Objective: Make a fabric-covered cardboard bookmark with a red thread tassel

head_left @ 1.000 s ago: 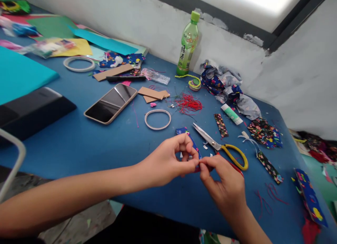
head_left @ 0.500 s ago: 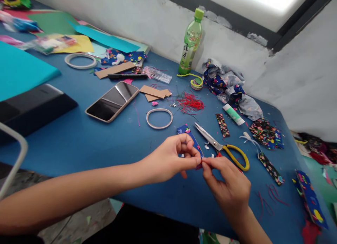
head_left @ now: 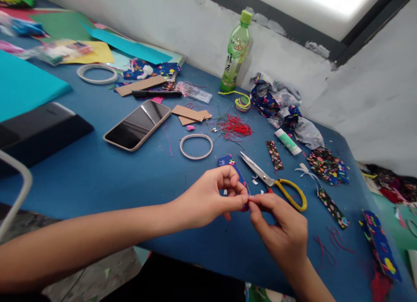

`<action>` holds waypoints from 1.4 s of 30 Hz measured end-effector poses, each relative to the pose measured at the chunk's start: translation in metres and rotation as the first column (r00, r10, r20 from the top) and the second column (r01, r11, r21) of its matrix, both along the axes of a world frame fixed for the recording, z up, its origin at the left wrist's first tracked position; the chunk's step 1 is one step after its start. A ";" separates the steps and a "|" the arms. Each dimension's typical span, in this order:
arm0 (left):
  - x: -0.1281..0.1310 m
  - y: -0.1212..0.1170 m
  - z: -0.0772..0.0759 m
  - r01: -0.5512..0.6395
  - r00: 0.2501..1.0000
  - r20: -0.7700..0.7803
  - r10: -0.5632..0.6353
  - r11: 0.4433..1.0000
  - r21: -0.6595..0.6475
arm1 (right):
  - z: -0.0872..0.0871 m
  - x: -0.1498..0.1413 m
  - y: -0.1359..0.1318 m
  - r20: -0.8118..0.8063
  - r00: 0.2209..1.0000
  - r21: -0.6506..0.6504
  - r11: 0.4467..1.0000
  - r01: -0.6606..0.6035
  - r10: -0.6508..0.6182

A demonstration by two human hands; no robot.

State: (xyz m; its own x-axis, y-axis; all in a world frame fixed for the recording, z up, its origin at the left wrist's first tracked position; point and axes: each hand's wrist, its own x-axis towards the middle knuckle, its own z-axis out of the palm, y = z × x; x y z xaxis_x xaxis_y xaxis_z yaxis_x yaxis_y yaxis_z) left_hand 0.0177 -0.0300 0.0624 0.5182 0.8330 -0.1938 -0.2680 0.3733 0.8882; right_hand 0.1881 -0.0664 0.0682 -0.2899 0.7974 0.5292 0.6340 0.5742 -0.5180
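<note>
My left hand point(head_left: 221, 192) and my right hand point(head_left: 282, 221) meet fingertip to fingertip above the table's near part. Thumb and forefinger are pinched on each; a tiny bit of red shows where they meet, too small to make out. Behind my left fingers lies a blue floral fabric strip point(head_left: 230, 160), its lower part covered. Scissors point(head_left: 288, 187) with yellow handles rest just beyond my right hand, blades slightly apart. A heap of red threads point(head_left: 237, 126) and a roll of narrow white tape point(head_left: 196, 157) lie farther back.
A phone point(head_left: 138, 125) and a black box point(head_left: 42, 130) lie to the left. Along the wall stand a green tea bottle point(head_left: 236, 54) and crumpled cloth point(head_left: 286, 104). A glue stick point(head_left: 288, 141), a black floral strip point(head_left: 332, 206) and purple threads point(head_left: 325, 250) are on the right.
The view has shifted slightly, so the table's things appear a little farther left. Both hands keep nearly the same pinched pose, fingertips still together.
</note>
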 end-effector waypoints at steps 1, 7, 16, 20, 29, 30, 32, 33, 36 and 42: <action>0.000 0.000 0.000 -0.001 1.000 -0.005 0.001 1.000 -0.002 | 0.000 0.000 0.000 0.005 1.000 0.002 1.000 0.000 0.000; 0.000 0.000 -0.002 0.017 1.000 -0.010 -0.017 1.000 -0.002 | 0.000 -0.002 0.000 0.039 0.999 -0.012 1.000 0.019 -0.018; 0.001 -0.001 -0.002 0.012 1.000 -0.016 -0.012 1.000 -0.024 | -0.002 -0.004 0.001 0.131 0.988 0.132 0.990 0.058 -0.076; 0.000 -0.002 -0.001 0.006 1.000 -0.013 -0.006 0.999 -0.035 | -0.002 -0.003 -0.001 0.128 0.987 0.206 0.976 0.065 -0.093; 0.000 0.000 -0.001 -0.001 1.000 -0.016 0.001 0.999 -0.041 | -0.001 -0.004 -0.003 0.109 0.993 0.171 0.985 0.027 -0.046; 0.000 0.000 -0.001 -0.006 1.000 -0.018 0.005 0.999 -0.036 | -0.001 -0.004 -0.003 0.113 0.992 0.171 0.985 0.027 -0.047; 0.001 0.000 -0.001 -0.010 1.000 -0.026 0.009 1.000 -0.027 | -0.001 -0.003 -0.002 0.129 0.991 0.166 0.986 0.025 -0.047; 0.001 -0.001 -0.001 -0.012 0.999 -0.030 0.011 1.000 -0.023 | -0.001 -0.003 -0.002 0.139 0.989 0.166 0.986 0.025 -0.049; 0.002 -0.002 0.000 -0.015 0.999 -0.042 0.015 1.000 -0.016 | -0.002 -0.002 -0.002 0.174 0.982 0.185 0.982 0.033 -0.066; 0.003 -0.003 0.003 -0.009 0.998 -0.058 0.010 1.000 0.010 | -0.004 -0.004 -0.002 0.193 0.977 0.177 0.983 0.052 -0.087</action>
